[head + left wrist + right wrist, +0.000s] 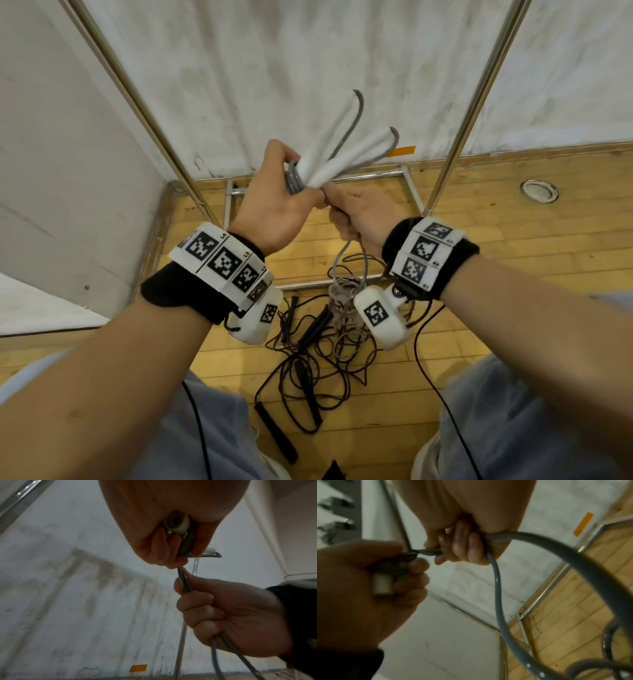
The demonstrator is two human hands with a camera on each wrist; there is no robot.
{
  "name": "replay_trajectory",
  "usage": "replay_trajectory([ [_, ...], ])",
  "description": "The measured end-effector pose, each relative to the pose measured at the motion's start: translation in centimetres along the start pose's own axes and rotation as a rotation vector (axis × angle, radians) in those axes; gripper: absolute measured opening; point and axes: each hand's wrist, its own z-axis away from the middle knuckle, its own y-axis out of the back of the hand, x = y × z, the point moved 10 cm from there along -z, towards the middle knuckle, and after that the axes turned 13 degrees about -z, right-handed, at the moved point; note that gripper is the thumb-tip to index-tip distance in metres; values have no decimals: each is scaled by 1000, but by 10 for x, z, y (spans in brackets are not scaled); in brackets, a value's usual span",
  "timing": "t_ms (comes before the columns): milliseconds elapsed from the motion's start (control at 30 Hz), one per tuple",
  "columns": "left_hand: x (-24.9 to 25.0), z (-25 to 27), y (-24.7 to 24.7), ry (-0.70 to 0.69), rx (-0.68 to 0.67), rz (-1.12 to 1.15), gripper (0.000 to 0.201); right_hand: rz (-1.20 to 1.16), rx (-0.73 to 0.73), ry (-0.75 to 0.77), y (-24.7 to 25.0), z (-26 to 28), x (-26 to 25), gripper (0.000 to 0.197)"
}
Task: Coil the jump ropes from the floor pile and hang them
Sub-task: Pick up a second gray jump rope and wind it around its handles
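A grey jump rope with two white handles (346, 150) is held at chest height. My left hand (277, 195) grips both handles and several turns of the grey cord (294, 178) wound round them; a handle end (177, 523) shows inside the fist. My right hand (352, 214) sits just to the right, fingers curled round a doubled strand of the grey cord (184, 582), which hangs down in loops (498, 592) to the pile of ropes (329, 335) on the floor. Black ropes with black handles (274, 431) lie tangled in that pile.
A metal rack frame stands ahead, with slanted uprights on the left (137, 102) and right (479, 96) and base bars (373, 176) on the wooden floor. White walls form a corner behind it. A round floor fitting (539, 191) lies at right. My knees flank the pile.
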Motion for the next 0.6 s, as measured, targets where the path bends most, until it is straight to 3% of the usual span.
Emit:
replay_trajectory([
  [100,-12,-8,3,33,34,-74,33,384,52,173,-7,7,-16,40],
  [167,-16,-11,5,28,70,-148,30,606,35,269,-20,13,-24,35],
  [333,-22,-13,16,8,138,-367,19,718,69,87,0,7,-20,23],
  [433,-27,-16,21,13,171,-490,21,795,55,16,4,9,-15,30],
  [500,-34,-18,16,19,128,-617,24,915,5,35,-6,10,-17,37],
  [600,-51,-20,-6,53,-47,-784,19,1072,-69,117,-22,13,-27,37],
])
